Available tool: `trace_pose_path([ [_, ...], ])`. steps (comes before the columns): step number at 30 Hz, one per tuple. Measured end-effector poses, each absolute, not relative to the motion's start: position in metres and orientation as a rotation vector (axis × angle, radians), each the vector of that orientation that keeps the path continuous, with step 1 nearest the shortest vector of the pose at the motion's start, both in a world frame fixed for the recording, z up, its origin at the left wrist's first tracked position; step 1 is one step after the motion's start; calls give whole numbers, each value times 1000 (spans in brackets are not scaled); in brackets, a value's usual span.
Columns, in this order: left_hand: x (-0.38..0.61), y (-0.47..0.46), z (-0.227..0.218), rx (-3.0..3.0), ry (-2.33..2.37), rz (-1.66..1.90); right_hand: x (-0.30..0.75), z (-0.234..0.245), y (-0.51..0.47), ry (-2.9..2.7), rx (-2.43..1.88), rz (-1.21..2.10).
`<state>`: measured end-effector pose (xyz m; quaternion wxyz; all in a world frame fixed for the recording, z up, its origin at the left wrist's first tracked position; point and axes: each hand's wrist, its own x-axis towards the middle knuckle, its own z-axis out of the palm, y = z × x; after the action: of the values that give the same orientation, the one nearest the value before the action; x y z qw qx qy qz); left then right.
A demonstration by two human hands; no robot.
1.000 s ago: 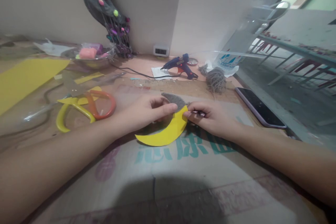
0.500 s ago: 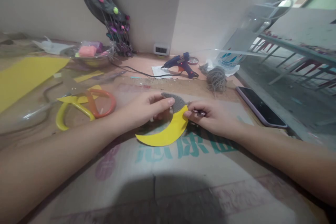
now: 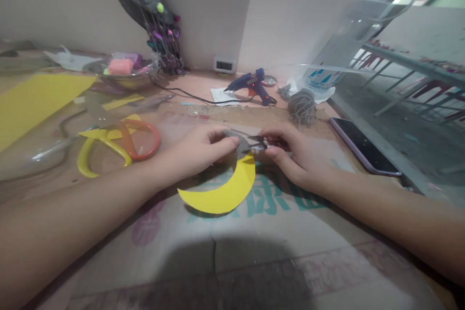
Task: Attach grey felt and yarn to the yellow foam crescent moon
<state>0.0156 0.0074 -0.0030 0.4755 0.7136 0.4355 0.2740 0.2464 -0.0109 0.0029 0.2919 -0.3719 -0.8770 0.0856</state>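
Note:
A yellow paper crescent has its upper end wrapped in grey yarn. My left hand pinches the wrapped end between thumb and fingers, so the bare yellow part curves down below it. My right hand is closed around a small pair of dark scissors. The blades are parted and point left at the edge of the grey wrapping. Most of the scissors' handle is hidden in my right fingers.
Large scissors with orange and yellow handles lie at left near a yellow sheet. Behind stand a glue gun and a bowl. A grey yarn ball and a phone lie at right. Cardboard covers the front.
My right hand has let go of the crescent's edge and moved slightly right, and the small scissors' parted blades now show at the yarn. The crescent's lower part has swung down and left.

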Motion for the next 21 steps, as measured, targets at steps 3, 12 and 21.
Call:
trace_pose_path([
  [3,16,8,-4,1738,1052,672,245,2,-10,-2447,-953,150],
  [12,17,7,-2,1725,1067,664,246,1,-9,-2535,-843,24],
  [21,17,8,-4,1763,1044,673,246,0,-8,-2530,-857,-8],
])
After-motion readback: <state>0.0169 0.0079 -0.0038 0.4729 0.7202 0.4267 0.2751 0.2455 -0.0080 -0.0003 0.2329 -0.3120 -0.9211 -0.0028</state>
